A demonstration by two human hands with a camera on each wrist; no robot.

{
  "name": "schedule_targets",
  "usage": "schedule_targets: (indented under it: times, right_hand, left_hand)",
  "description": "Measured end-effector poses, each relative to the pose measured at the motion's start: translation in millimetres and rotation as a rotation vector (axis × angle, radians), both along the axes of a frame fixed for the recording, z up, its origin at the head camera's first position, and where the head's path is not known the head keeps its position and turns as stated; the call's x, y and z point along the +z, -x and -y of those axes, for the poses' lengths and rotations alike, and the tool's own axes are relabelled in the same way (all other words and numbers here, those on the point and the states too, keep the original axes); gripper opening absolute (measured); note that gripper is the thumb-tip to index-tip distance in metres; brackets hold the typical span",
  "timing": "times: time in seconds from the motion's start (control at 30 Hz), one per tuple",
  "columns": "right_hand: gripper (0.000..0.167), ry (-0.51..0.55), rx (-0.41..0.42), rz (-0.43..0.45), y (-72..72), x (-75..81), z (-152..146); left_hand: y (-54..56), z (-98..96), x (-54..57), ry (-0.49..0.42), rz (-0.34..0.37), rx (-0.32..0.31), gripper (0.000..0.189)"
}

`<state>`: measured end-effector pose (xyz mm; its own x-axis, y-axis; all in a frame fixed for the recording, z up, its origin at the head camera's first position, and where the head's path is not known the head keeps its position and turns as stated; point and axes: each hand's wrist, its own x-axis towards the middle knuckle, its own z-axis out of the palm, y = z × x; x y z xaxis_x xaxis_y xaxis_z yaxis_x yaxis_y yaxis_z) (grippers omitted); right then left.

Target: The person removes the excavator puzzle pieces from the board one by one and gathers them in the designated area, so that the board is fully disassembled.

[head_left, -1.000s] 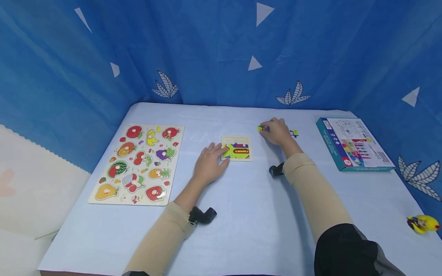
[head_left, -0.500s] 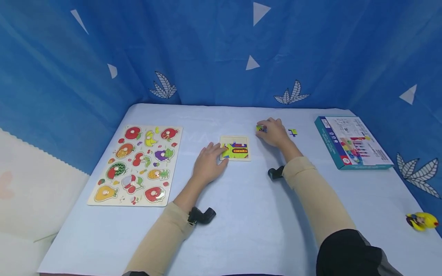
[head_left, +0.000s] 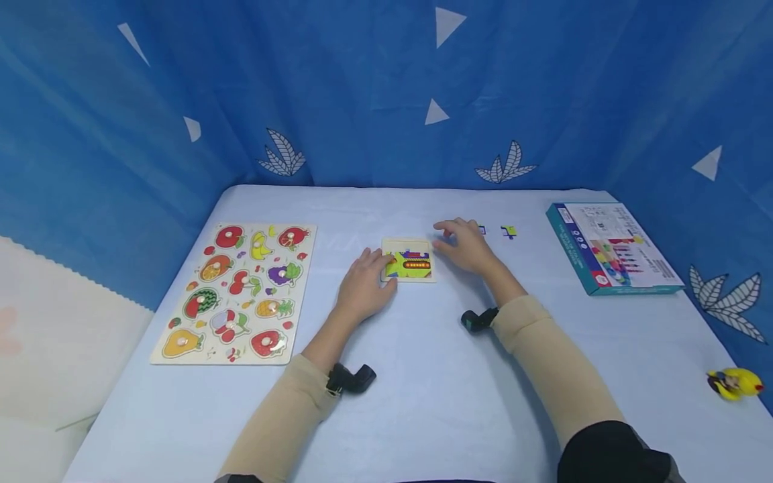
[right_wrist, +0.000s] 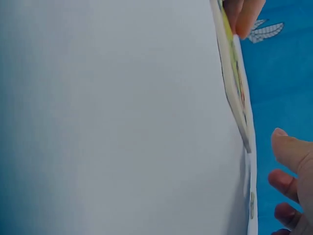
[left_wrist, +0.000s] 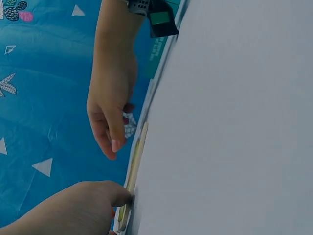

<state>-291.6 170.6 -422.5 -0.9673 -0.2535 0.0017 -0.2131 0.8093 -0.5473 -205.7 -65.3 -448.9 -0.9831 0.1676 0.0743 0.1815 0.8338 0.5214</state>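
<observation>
A small framed jigsaw puzzle (head_left: pixel 413 265) lies on the table, showing a colourful vehicle on green, with a bare strip along its far side. My left hand (head_left: pixel 365 287) holds its left part, index finger over the frame and thumb (left_wrist: pixel 120 194) at the near edge. Above and right of the frame hovers my right hand (head_left: pixel 466 247). Its thumb (right_wrist: pixel 289 152) and fingers are apart, and I see nothing between them. One loose puzzle piece (head_left: pixel 509 232) lies to the right; another piece (head_left: pixel 482 229) is partly hidden behind the right hand.
To the left lies a large wooden fruit puzzle board (head_left: pixel 233 295). A teal-edged box (head_left: pixel 612 248) rests at the far right of the table (head_left: pixel 423 389), and a yellow toy figure (head_left: pixel 735 384) near the right edge. A blue curtain (head_left: pixel 362 94) hangs behind.
My right hand has come off a loose piece at the back, moved left and nearer toward the frame, and spread its fingers. The left hand has stayed on the jigsaw puzzle.
</observation>
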Motion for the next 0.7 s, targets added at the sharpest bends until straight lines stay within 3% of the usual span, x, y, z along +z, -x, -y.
schedule_targets:
  times: [0.43,0.7]
  right_hand:
    - [0.043,0.032,0.067,0.013,-18.7,-17.3,2]
    - [0.039,0.038,0.091,0.017,-23.9,-20.0,3]
  left_hand:
    - [13.9,-10.8,-0.6,0.065,0.019,-0.022,0.056]
    - [15.6,-15.5,-5.5,0.109,0.017,-0.003,0.057]
